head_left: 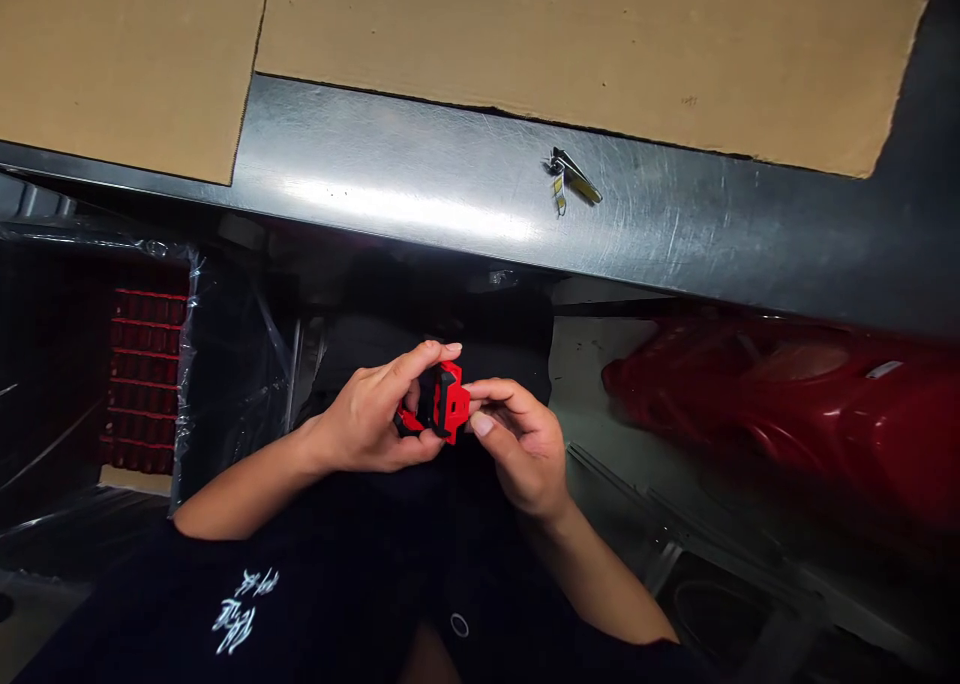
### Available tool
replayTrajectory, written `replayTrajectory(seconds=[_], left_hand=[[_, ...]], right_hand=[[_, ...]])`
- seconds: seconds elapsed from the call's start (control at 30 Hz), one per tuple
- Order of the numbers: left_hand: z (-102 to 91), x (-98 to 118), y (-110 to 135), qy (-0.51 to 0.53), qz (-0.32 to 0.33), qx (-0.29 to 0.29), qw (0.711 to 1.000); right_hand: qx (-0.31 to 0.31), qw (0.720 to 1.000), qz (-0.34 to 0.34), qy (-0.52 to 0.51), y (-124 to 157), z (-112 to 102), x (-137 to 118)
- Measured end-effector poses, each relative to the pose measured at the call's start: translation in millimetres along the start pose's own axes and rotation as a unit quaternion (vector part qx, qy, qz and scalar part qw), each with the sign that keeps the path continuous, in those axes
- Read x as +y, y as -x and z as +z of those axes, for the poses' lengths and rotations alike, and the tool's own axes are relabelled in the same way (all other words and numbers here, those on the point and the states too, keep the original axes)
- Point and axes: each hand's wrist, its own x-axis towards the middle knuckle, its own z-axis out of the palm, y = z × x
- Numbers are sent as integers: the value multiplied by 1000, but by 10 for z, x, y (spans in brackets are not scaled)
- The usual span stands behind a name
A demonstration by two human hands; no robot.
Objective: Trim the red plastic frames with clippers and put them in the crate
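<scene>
A small red and black plastic part (454, 404) is held over my lap, in front of the table edge. My left hand (375, 409) wraps round its black side, thumb and fingers closed on it. From the other side, my right hand (525, 442) pinches the red edge between thumb and forefinger. A bit more red shows inside the curl of my left hand; whether it belongs to the same part I cannot tell. On the metal table (390, 164) lies a nail clipper (574, 177) with its lever swung out, apart from both hands.
Cardboard sheets (585, 54) cover the back of the table. At the left stands a plastic-lined box (187, 364) with stacked red parts (146, 384) inside. A large glossy red body (780, 404) sits below the table at the right.
</scene>
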Motion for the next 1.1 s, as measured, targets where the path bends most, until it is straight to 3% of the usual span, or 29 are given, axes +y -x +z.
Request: replayTrajectory(seconds=[0.2,0.33,0.47,0.63,0.77,0.87,1.1], left_hand=[[90,-75,63,-110,80,37,990],[99,-74,69,-174,91,28,980],[97,-129,76,-201,113,36,972],[94,-191,84,-170,138,48,975],[94,-171,69,-126,141,55,980],[99,-163,65,-60,139,54,987],[111,-137,121,80,41,44,995]], right_hand=[[9,997,-44,69,6,56,-11],[31,986,-90,138,-10,87,-25],[21,987,-93,128,-31,72,-13],[-3,1000,-11,16,-50,31,39],[-21,993,62,-94,-72,11,100],[-39,979,115,-162,-102,19,148],[-94,914,252,-303,-162,116,193]])
